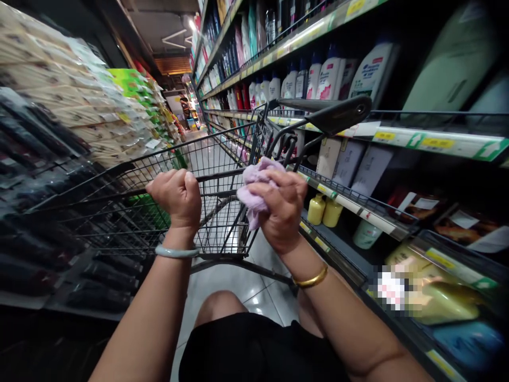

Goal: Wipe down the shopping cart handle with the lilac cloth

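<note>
At the left, plastic-wrapped packages [91,90] are piled high. Next, the person's left hand [177,195], wearing a pale bangle [177,252] at the wrist, is closed in a fist around a dark bar of the black wire shopping cart [222,257], standing in the aisle. Then a crumpled lilac cloth [253,204] is gripped by the right hand [284,204], near the cart's handle [342,115]. At the right, a shelf [441,141] carries shampoo bottles [328,77].

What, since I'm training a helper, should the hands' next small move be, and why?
Probably slide the purple cloth along the cart rail toward the left hand: the right hand holds it bunched at the rail, which the left hand appears to grip.
</note>
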Available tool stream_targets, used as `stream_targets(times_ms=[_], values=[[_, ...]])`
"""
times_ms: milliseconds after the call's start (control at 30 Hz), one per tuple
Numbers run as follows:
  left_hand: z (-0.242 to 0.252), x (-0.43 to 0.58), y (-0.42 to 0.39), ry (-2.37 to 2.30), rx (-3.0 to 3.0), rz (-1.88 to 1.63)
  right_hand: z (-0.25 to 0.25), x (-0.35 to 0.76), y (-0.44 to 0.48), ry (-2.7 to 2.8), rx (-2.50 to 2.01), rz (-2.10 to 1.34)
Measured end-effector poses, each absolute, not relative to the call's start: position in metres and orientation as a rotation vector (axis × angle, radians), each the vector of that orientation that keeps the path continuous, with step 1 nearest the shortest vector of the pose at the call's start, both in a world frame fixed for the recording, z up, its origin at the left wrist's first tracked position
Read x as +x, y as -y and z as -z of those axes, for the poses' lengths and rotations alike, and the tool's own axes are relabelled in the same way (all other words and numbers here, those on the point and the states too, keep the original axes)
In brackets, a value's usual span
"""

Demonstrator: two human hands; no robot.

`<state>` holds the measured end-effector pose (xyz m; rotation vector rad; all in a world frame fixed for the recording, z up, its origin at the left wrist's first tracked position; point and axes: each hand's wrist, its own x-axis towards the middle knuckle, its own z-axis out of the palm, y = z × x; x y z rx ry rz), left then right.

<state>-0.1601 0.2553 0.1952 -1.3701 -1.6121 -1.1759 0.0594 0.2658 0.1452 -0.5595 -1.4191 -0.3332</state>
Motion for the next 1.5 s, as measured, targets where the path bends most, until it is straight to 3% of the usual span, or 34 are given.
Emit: stream_targets(times_ms=[133,333,500,633,767,933,1067,1367,1500], values=[[-0.195,-0.165,-0.245,1.622,-1.384,1.173,-0.15,0.056,-0.244,1.661,-0.428,0.431],[-0.194,-0.172,-0.229,1.596,-1.383,1.179,-0.175,0.09,-0.226,1.387,-0.491,0.411],[-0.199,-0.178,-0.216,1.636,-1.459,1.193,-0.166,0.095,-0.213,1.669,-0.437,0.54],[-0.204,-0.177,-0.203,1.668,-1.49,1.174,-0.183,0.118,-0.203,1.659,-0.401,0.452],[-0.213,-0.149,-0.184,1.693,-1.404,1.196,-0.205,0.137,-0.197,1.531,-0.437,0.451],[-0.228,-0.083,-0.175,1.538,-1.724,1.294,-0.185,0.123,-0.198,1.773,-0.448,0.484],[-0.23,-0.051,-0.188,1.532,-1.898,1.146,-0.188,0.125,-0.2,1.74,-0.466,0.436],[-0.221,-0.055,-0.178,1.499,-1.761,1.241,-0.203,0.125,-0.177,1.762,-0.42,0.715],[-0.219,-0.06,-0.16,1.477,-1.734,1.276,-0.218,0.131,-0.157,1.581,-0.412,0.611]])
